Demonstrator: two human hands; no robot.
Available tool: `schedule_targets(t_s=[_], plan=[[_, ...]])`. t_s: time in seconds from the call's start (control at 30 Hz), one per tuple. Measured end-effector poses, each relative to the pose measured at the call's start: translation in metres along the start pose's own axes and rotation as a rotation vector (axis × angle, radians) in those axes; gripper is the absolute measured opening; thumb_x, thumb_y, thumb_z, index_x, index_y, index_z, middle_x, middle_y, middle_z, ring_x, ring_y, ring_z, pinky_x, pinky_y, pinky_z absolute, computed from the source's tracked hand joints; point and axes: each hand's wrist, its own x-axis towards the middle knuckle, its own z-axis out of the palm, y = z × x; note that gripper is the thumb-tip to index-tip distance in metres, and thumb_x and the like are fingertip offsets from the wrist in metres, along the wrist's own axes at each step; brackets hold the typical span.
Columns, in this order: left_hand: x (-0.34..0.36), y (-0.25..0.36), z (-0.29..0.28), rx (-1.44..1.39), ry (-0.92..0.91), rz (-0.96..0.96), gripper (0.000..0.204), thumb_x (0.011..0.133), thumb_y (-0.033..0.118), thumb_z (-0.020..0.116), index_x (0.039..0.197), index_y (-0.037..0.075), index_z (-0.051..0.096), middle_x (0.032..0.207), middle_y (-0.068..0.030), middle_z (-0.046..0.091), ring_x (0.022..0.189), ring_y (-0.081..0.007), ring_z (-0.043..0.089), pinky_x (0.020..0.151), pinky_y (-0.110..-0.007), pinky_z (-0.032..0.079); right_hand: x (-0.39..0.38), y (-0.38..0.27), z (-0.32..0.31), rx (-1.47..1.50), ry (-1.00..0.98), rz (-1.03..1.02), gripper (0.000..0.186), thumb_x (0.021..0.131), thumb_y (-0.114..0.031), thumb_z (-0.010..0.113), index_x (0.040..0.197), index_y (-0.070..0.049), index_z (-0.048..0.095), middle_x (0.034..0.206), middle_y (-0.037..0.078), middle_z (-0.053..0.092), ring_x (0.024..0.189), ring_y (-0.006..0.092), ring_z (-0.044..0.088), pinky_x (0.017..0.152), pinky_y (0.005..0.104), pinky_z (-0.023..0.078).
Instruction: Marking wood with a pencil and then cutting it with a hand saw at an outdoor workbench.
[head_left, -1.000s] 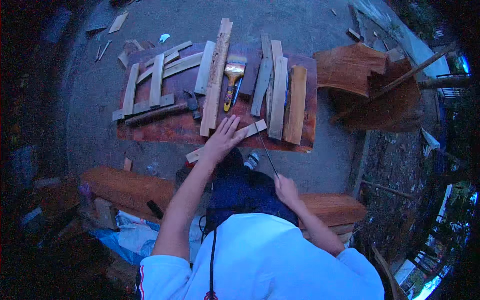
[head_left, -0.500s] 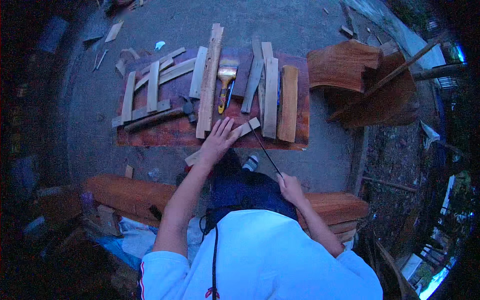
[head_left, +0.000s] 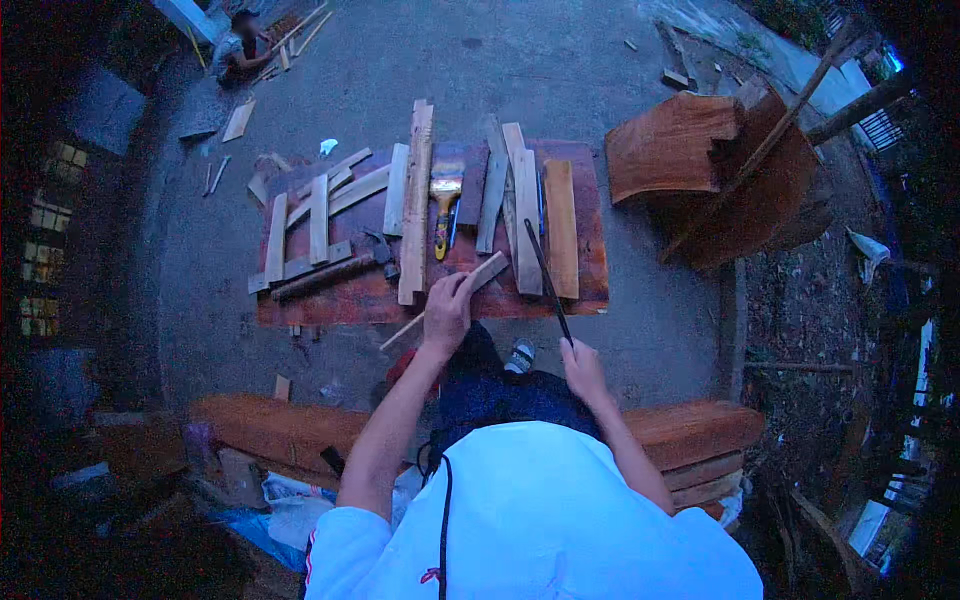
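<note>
Work is underway, completed and remaining portions indiscernible: the left hand [head_left: 447, 315] pinches a wooden strip [head_left: 487, 271] over the worktop's [head_left: 592, 240] near edge; the right hand [head_left: 582, 368] grips a slim dark tool [head_left: 548, 275].

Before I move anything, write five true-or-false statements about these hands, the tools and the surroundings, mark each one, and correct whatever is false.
1. The left hand grips a wooden strip. True.
2. The right hand holds nothing. False: it grips a long, thin dark tool.
3. The paintbrush lies on the ground. False: it lies on the reddish-brown tabletop, among pieces of wood.
4. The hammer lies to the left of the paintbrush. True.
5. Another person shows at the upper right of the picture. False: that person is at the upper left.
</note>
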Motion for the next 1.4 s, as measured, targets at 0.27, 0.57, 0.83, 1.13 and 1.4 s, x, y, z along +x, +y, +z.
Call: schedule_targets(t_s=[0.27,0.57,0.83,1.13,1.4], plan=[[0.001,-0.002,-0.002,-0.045,0.001,-0.016,0.025,0.085,0.005,0.064,0.110,0.007,0.066,0.091,-0.0120,0.058,0.084,-0.0314,0.059,0.073,-0.044,0.050,0.000,0.000,0.013,-0.041,0.031,-0.246,0.033,0.102,-0.028,0.049,0.092,0.002,0.060,0.082,0.026,0.063,0.083,0.0473,0.062,0.068,0.0509,0.046],[-0.016,0.000,-0.015,0.152,-0.035,0.125,0.029,0.083,0.012,0.070,0.111,0.008,0.065,0.091,-0.0084,0.058,0.081,-0.0266,0.059,0.069,-0.039,0.051,0.023,-0.003,0.029,-0.149,-0.093,-0.246,0.034,0.102,-0.031,0.047,0.098,-0.001,0.062,0.088,0.030,0.065,0.086,0.0503,0.062,0.074,0.0596,0.048],[-0.024,-0.012,-0.018,0.212,-0.107,0.137,0.040,0.080,0.030,0.076,0.110,0.006,0.065,0.104,-0.0099,0.059,0.092,-0.0291,0.059,0.081,-0.043,0.051,0.023,-0.005,0.042,-0.185,-0.126,-0.243,0.035,0.103,-0.032,0.046,0.096,-0.001,0.061,0.086,0.030,0.065,0.084,0.0507,0.062,0.073,0.0613,0.047],[-0.038,-0.029,-0.019,0.436,-0.327,0.373,0.071,0.082,0.027,0.069,0.145,0.003,0.046,0.151,-0.0147,0.044,0.138,-0.0313,0.043,0.117,-0.043,0.033,0.018,0.006,0.043,-0.274,-0.155,-0.233,0.032,0.103,-0.030,0.046,0.105,-0.003,0.061,0.084,0.029,0.066,0.080,0.0490,0.065,0.072,0.0589,0.051],[-0.038,-0.039,-0.009,0.372,-0.311,0.369,0.059,0.088,0.012,0.052,0.146,0.005,0.044,0.154,-0.0135,0.042,0.141,-0.0298,0.042,0.119,-0.044,0.033,0.009,-0.007,0.044,-0.311,-0.138,-0.151,0.030,0.102,-0.030,0.047,0.101,-0.003,0.062,0.083,0.032,0.064,0.082,0.0522,0.062,0.073,0.0619,0.047]])
